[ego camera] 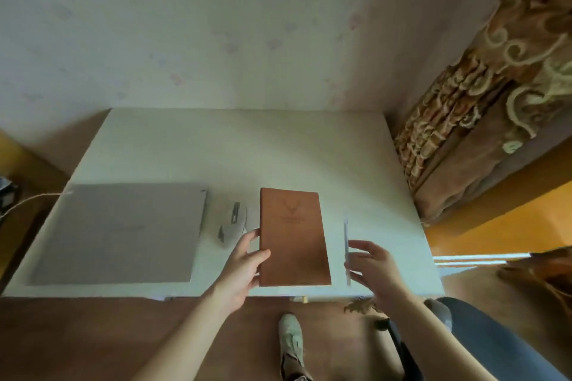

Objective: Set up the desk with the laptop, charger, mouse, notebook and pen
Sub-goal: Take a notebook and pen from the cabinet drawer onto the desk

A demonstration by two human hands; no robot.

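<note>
**Notebook and pen squared up at the bench's near edge**

Your left hand [244,266] pinches the near-left edge of the brown notebook [294,237], thumb on the cover and fingers curled at its side, while the book lies flat on the white bench [278,145]. Your right hand [373,266] is half open, fingertips touching the slim pen [346,249] that lies just to the right of the notebook; whether it is actually pinched or only steadied cannot be told. The notebook looks stiff-covered and light, with a matte, leather-like face that should not slip; take it by a long edge, as you do now. The pen is thin, light and likely to roll, so hold it near mid-length. Just past your left hand sits the pale mouse [230,224], smooth and rounded, best cupped from above. Farther left lies the closed grey laptop [123,232], the heaviest and most fragile piece, which wants both hands at its sides. A cable [28,202] leaves the laptop's far-left corner and runs off the frame; the charger itself is out of sight. The pen's tip and cap are blurred.
</note>
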